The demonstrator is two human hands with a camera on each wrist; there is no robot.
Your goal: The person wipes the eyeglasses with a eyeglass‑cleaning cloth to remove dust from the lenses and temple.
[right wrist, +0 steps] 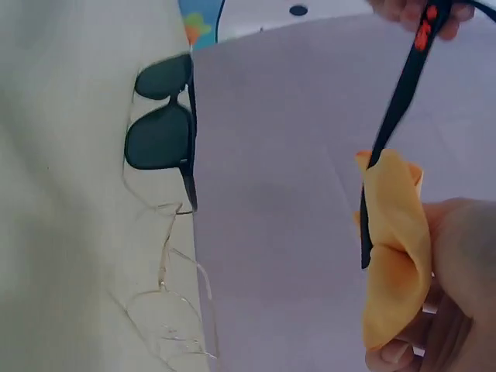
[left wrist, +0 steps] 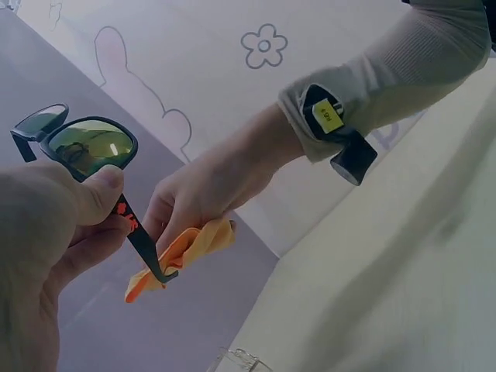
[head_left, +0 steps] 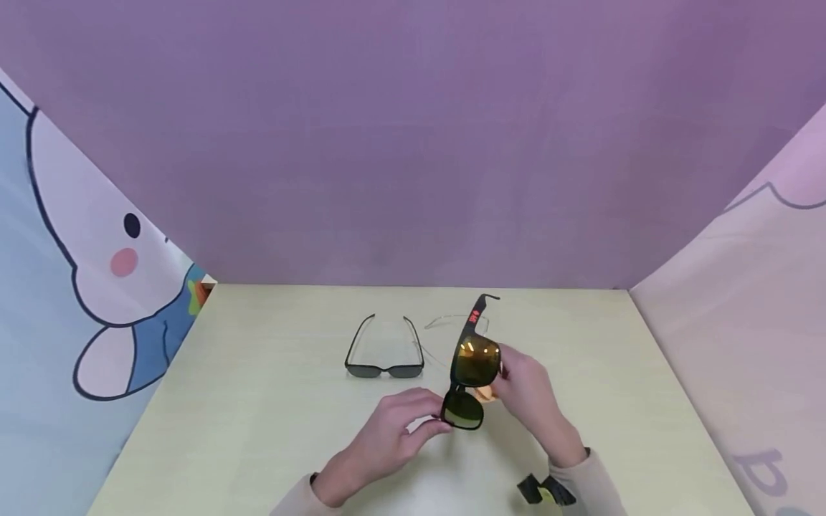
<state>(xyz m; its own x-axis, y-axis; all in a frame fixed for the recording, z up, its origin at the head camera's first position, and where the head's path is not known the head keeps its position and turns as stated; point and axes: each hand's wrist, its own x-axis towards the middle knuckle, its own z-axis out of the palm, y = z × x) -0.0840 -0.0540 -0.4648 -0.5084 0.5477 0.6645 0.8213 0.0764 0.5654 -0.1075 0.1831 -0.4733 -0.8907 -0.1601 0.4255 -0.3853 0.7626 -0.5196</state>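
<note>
Black sunglasses (head_left: 477, 362) with yellow mirrored lenses and red marks on one temple are held up above the table. My left hand (head_left: 393, 433) pinches them by the frame at one lens, seen closely in the left wrist view (left wrist: 91, 147). My right hand (head_left: 532, 401) grips an orange cloth (right wrist: 395, 256), which lies against a black temple near its end in the right wrist view. In the left wrist view, the cloth (left wrist: 190, 252) is beside the temple's hooked tip, under the fingers of my right hand (left wrist: 217, 182).
Dark sunglasses (head_left: 384, 370) stand on the pale table (head_left: 258, 401) left of centre, temples pointing away. Thin clear-framed glasses (right wrist: 167, 291) lie beside them, partly behind the held pair in the head view. A purple wall (head_left: 413, 143) rises behind, with printed cloth at both sides.
</note>
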